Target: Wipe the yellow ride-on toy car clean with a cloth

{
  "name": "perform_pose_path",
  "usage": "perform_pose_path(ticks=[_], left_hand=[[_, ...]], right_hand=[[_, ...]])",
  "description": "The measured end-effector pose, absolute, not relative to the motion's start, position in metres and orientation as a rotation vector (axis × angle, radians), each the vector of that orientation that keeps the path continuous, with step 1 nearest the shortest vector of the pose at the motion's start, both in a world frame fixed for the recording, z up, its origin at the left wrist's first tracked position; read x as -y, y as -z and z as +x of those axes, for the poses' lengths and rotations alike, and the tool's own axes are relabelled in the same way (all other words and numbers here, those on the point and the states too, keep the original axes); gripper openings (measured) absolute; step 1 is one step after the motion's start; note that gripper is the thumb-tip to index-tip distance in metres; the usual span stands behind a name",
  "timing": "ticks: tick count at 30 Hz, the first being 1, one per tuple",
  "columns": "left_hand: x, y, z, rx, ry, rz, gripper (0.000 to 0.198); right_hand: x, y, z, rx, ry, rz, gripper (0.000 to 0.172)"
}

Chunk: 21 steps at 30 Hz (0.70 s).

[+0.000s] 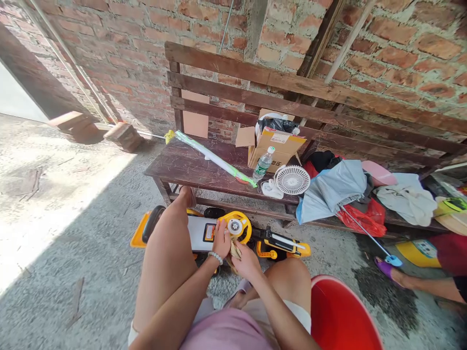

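A yellow, white and black ride-on toy car (197,232) stands on the floor between my legs, its yellow steering wheel (249,228) facing up. My left hand (221,239), with a bead bracelet at the wrist, rests on the car beside the wheel; its fingers look stretched out and touch the near-left rim. In my right hand (246,261) is a crumpled tan cloth (235,250), pinched against the car just below the wheel. Part of the cloth is hidden by my fingers.
Ahead stands a wooden bench (164,167) bearing a cardboard box (275,148), a water bottle (263,164), a white fan (292,180) and a folded umbrella (339,182). A red bucket (345,316) is by my right leg. Another person's foot (392,272) shows at right.
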<state>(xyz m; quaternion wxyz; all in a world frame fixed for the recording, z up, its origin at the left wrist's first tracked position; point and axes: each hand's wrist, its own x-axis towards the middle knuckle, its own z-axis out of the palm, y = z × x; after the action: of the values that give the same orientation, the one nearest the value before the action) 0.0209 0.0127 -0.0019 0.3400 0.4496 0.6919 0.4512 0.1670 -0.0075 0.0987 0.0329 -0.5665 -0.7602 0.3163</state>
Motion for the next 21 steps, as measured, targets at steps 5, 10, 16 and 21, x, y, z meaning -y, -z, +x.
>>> perform_pose_path(ticks=[5, 10, 16, 21], left_hand=[[0.005, -0.012, 0.028, -1.959, -0.824, 1.508, 0.071], [0.028, -0.015, 0.050, -2.005, -0.421, 1.842, 0.082], [0.028, -0.003, 0.047, -1.918, -0.296, 1.799, 0.077], [0.028, -0.006, 0.044, -1.958, -0.331, 1.857, 0.088]], right_hand=[[-0.063, -0.145, 0.175, 2.413, -0.534, -1.743, 0.067], [-0.099, -0.161, 0.131, 2.832, -0.559, -1.385, 0.068], [-0.107, -0.126, 0.078, 3.177, -0.631, -1.078, 0.059], [-0.141, -0.120, 0.100, 3.096, -0.590, -1.314, 0.065]])
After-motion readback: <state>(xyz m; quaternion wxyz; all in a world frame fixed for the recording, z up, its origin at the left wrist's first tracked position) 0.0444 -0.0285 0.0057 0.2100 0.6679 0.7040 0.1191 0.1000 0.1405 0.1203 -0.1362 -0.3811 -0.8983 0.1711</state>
